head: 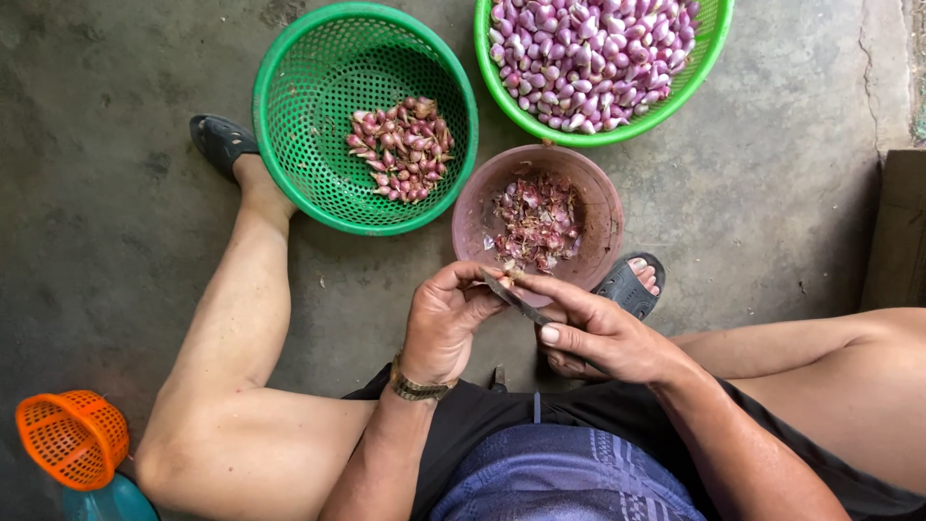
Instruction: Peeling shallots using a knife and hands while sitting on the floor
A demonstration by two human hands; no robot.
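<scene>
My left hand is closed around a small shallot, mostly hidden by the fingers, just over the near rim of a pink bowl holding purple peelings. My right hand grips a small knife whose blade points left and touches the shallot at my left fingertips. A green basket at upper left holds a small heap of unpeeled shallots. Another green basket at the top is filled with peeled pale-purple shallots.
I sit low on a grey concrete floor with knees spread and dark sandals on my feet. A small orange basket sits on a teal object at lower left. A dark wooden edge stands at the right.
</scene>
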